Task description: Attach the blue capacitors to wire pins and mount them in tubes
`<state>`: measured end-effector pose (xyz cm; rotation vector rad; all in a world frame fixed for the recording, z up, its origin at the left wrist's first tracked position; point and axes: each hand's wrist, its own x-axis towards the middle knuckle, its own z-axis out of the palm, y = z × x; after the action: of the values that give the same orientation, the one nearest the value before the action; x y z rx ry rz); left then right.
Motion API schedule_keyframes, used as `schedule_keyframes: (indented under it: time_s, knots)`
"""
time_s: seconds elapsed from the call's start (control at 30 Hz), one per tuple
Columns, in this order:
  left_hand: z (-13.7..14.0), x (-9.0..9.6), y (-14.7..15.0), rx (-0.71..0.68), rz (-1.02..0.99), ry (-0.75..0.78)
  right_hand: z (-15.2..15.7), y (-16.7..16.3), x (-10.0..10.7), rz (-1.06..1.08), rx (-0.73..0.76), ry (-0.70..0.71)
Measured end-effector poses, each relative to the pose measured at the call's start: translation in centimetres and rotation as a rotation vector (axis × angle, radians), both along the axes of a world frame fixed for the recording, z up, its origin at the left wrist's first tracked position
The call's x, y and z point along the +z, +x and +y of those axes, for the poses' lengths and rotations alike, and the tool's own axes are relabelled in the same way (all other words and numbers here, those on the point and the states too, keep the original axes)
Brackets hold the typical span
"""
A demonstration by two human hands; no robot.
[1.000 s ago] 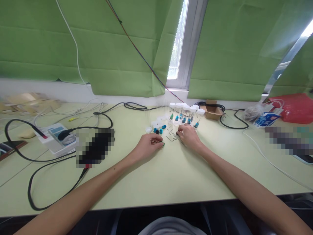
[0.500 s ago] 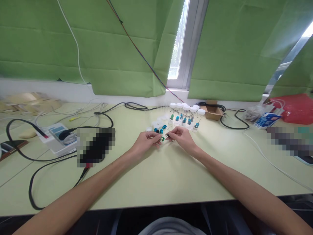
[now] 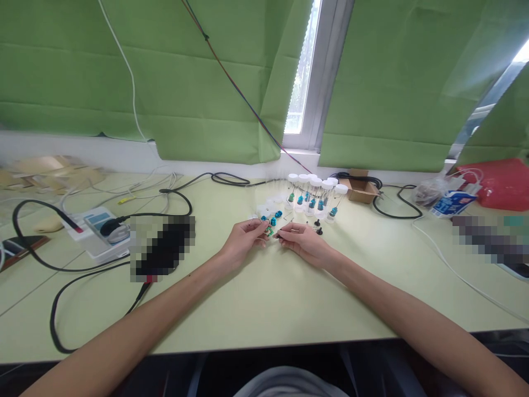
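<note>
In the head view, the left hand pinches a small green piece, nearly closed; at its three o'clock, the right hand likewise pinches a small dark piece. Light, steady pressure should serve best. Farther towards three o'clock, a blue packet bears white lettering, too blurred to read.

A person's bare left hand and bare right hand, both with slim fingers. The left forearm and right forearm are bare too, slender, smooth in outline and narrowing to the wrists. The left forearm carries one small spot. At the bottom edge, a light grey garment shows soft, curved folds; its fastenings are out of view.
</note>
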<state>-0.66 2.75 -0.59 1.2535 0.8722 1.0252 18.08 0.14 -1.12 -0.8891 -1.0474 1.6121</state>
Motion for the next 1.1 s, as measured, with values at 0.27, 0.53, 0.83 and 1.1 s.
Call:
schedule_keyframes:
  time_s: [0.27, 0.53, 0.83, 1.1]
  knots:
    - [-0.35, 0.37, 0.17, 0.007, -0.026, 0.015, -0.13, -0.01, -0.21, -0.076, 0.041, 0.015]
    - [-0.78, 0.81, 0.35, -0.008, 0.004, -0.005, -0.03, 0.15, -0.5, -0.282, 0.018, 0.232]
    - [-0.55, 0.49, 0.13, -0.029, 0.006, -0.004, 0.12, 0.09, -0.22, -0.349, -0.035, 0.354]
    - [-0.44, 0.49, 0.15, -0.047, 0.016, 0.007, -0.28, 0.2, 0.16, -0.417, -0.13, 0.441]
